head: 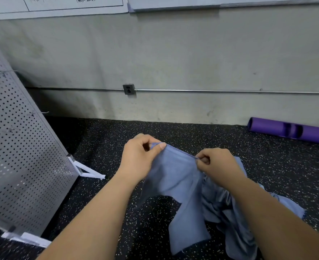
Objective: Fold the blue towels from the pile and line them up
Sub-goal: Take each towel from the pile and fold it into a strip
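A blue towel (pixel 179 182) hangs in the air above the dark speckled floor, stretched by its top edge between both hands. My left hand (pixel 139 158) pinches the left end of that edge between thumb and fingers. My right hand (pixel 215 165) pinches the right end. The towel's lower part droops toward the floor. Beneath and to the right lies a crumpled pile of blue towels (pixel 235 218), partly hidden by my right forearm.
A perforated metal panel (pixel 20 147) on white feet leans at the left. A purple rolled mat (pixel 293 131) lies by the grey wall at the right. A wall socket (pixel 129 89) sits on a conduit. Speckled floor (pixel 117 143) stretches ahead of the hands.
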Demonstrator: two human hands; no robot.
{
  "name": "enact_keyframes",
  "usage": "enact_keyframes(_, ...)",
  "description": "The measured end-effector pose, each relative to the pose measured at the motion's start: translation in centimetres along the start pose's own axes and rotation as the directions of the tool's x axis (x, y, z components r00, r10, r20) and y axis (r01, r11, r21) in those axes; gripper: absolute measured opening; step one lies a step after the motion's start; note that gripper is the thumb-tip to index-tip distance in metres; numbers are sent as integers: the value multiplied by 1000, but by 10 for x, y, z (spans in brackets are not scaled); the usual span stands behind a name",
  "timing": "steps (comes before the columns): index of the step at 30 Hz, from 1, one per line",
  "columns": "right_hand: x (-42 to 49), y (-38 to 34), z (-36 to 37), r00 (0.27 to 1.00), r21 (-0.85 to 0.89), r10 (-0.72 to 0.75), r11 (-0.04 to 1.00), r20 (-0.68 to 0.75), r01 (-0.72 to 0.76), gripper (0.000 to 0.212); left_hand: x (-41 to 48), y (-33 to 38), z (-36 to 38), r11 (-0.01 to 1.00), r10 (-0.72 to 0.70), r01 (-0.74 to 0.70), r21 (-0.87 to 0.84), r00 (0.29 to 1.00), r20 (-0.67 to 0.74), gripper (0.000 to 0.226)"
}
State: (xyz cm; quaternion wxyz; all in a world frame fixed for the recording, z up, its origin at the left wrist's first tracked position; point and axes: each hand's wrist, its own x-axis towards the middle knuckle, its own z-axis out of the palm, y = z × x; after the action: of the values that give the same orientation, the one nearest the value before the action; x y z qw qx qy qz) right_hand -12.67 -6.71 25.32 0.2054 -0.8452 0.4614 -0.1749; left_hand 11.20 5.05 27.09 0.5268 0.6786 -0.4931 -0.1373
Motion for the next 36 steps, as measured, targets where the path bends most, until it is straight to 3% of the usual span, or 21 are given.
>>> enact_keyframes(7, -11, 30, -18, 996, 22, 37, 999, 85, -39, 12, 3, -5, -11, 995, -88, 96, 24, 968, -233, 10)
enact_keyframes(10, -18, 41, -28, 994, 116, 11, 993, 111, -24, 12, 3, -3, -15, 992, -105, 121, 26, 937, -334, 13)
enact_keyframes(12, -22, 45, -34, 999, 213, -20, 977, 37, 11, 12, 1, -1, -15, 990, -115, 133, 42, 952, -284, 16)
enact_keyframes(16, -25, 37, -41, 993, 349, -50, 933, -106, 84, 9, -9, 5, 0, 991, -24, 23, 130, 1000, 6, 7)
enact_keyframes(24, -29, -1, -39, 959, 311, -253, 908, -129, 281, 9, -25, 29, 45, 992, 120, -125, -11, 929, 350, 39)
enact_keyframes(29, -30, -11, -38, 949, 329, -297, 890, -106, 316, 11, -23, 27, 51, 988, 151, -152, -29, 912, 381, 18)
enact_keyframes(32, -27, -8, -36, 968, 331, -242, 910, -66, 250, 9, -21, 25, 46, 992, 129, -125, -33, 932, 339, 2)
enact_keyframes(36, -22, 1, -33, 981, 349, -190, 922, 37, 165, 5, -17, 24, 38, 993, 118, -120, -7, 960, 255, 5)
